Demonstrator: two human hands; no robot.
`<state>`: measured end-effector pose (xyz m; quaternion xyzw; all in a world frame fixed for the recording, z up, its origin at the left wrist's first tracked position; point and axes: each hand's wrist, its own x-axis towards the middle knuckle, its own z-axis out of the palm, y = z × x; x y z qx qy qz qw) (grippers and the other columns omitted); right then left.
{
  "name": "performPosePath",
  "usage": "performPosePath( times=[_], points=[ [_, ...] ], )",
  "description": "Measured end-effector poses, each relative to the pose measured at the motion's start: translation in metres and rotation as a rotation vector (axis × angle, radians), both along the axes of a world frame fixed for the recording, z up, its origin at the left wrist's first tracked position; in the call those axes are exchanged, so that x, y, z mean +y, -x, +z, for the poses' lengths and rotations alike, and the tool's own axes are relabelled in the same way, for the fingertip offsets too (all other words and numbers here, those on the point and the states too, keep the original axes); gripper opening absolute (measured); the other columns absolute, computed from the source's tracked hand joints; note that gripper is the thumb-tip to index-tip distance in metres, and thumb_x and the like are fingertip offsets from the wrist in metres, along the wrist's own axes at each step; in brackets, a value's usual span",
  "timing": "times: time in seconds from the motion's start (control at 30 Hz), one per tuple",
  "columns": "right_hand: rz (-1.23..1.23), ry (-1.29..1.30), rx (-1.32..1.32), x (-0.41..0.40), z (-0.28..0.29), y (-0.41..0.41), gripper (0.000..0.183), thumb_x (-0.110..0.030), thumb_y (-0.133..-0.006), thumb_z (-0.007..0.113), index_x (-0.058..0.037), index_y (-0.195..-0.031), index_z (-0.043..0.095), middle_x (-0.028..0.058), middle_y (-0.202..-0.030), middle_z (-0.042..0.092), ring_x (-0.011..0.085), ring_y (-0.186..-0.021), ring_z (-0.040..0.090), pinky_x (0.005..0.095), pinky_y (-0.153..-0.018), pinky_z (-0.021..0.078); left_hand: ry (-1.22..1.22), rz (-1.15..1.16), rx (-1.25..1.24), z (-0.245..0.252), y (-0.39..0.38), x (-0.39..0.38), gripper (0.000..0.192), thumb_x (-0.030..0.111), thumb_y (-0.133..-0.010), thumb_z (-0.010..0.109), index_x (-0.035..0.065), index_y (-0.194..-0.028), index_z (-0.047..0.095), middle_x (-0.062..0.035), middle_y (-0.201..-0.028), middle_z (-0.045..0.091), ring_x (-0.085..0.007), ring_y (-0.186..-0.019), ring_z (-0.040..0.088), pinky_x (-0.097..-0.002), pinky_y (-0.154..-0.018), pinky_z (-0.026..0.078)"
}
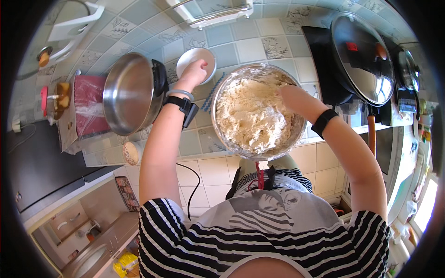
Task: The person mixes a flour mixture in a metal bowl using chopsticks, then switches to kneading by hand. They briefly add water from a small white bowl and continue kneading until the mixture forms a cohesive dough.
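A large metal bowl (216, 120) stands before me, filled with shaggy, floury dough (255, 114). My right hand (288, 97) is in the dough near the bowl's right side; its fingers are hidden, so what they grip does not show. Up and to the left, my left hand (195, 72) is over a small white bowl (181, 62), at its rim and inside. Whether its fingers hold the rim or something inside cannot be made out. A blue and white patterned strip (212, 93) lies between the two bowls.
Left of my left forearm stands a deep stainless steel pot (127, 93), with a red plastic-wrapped box (90, 104) beyond it. A small jar (131, 153) is near the counter edge. A glass-lidded pan (363, 62) sits on the black hob at right, its wooden handle pointing towards me.
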<state>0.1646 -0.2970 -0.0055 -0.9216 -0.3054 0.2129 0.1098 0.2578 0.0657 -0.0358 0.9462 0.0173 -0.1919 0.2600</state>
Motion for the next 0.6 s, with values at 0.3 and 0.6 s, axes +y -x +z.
performPosePath(
  times=[0.3, 0.6],
  points=[
    [-0.028, -0.141, 0.001, -0.003, -0.001, 0.022, 0.025, -0.011, -0.084, 0.053, 0.0004, -0.106, 0.060, 0.0177, -0.095, 0.062, 0.0325, -0.093, 0.061, 0.0403, -0.082, 0.0483, -0.288, -0.060, 0.100, -0.020, -0.021, 0.013, 0.023, 0.009, -0.085, 0.051, 0.0016, -0.103, 0.064, -0.0198, -0.099, 0.066, -0.0315, -0.095, 0.063, -0.0386, -0.083, 0.049],
    [0.019, -0.142, 0.186, 0.007, -0.017, 0.005, 0.028, -0.007, -0.085, 0.052, 0.0019, -0.110, 0.055, 0.0193, -0.104, 0.062, 0.0336, -0.099, 0.060, 0.0397, -0.083, 0.0481, 0.576, -0.046, 0.215, 0.101, 0.045, -0.121, 0.016, 0.008, -0.094, 0.052, 0.0001, -0.101, 0.064, -0.0067, -0.080, 0.065, -0.0127, -0.068, 0.061, -0.0265, -0.062, 0.051]
  ],
)
